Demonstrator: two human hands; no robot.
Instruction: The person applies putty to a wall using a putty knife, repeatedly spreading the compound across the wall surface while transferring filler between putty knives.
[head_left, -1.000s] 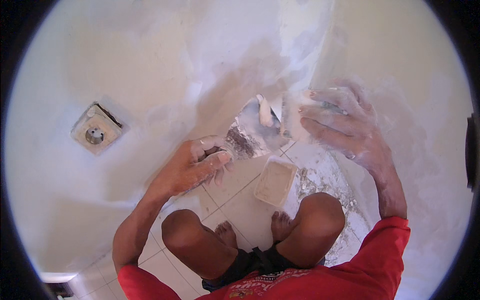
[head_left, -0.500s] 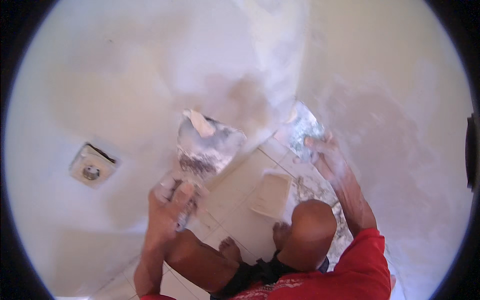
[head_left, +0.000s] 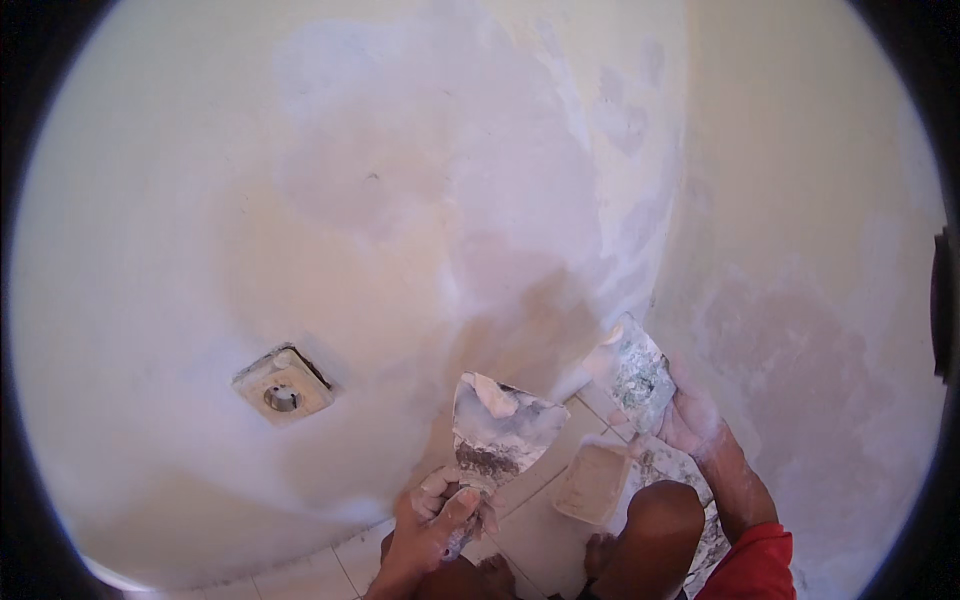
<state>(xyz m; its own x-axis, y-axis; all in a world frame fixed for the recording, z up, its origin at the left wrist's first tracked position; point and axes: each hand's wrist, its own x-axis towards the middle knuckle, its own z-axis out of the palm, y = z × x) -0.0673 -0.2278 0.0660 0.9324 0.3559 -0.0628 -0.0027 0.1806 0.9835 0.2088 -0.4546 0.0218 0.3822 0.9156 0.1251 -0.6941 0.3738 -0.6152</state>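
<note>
My left hand [head_left: 430, 515] is closed round the handle of a wide putty knife [head_left: 510, 430], its blade pointing up and away from me. A pale dab of putty [head_left: 494, 396] lies near the blade's far edge, and dark smears mark its base. To the right, my right hand [head_left: 695, 415] grips a thin flat spreader [head_left: 635, 380] by its right side. Pale filler coats the spreader's left edge, and its face is blotched grey-green. The spreader is held close to the wall corner [head_left: 657, 290]; I cannot tell whether it touches. White dust covers both hands.
An electrical socket [head_left: 283, 397] sits in the left wall [head_left: 380, 300], which has patches of filler and a brown area. The right wall [head_left: 800, 350] is patched too. Below, a shallow beige tub [head_left: 592, 485] stands on the tiled floor [head_left: 545, 535] beside my knee [head_left: 665, 530].
The view has tilted up, so walls and socket sit lower and further right. Both hands are lower, and the spreader is nearer the putty knife. My right thumb no longer shows across the spreader's face.
</note>
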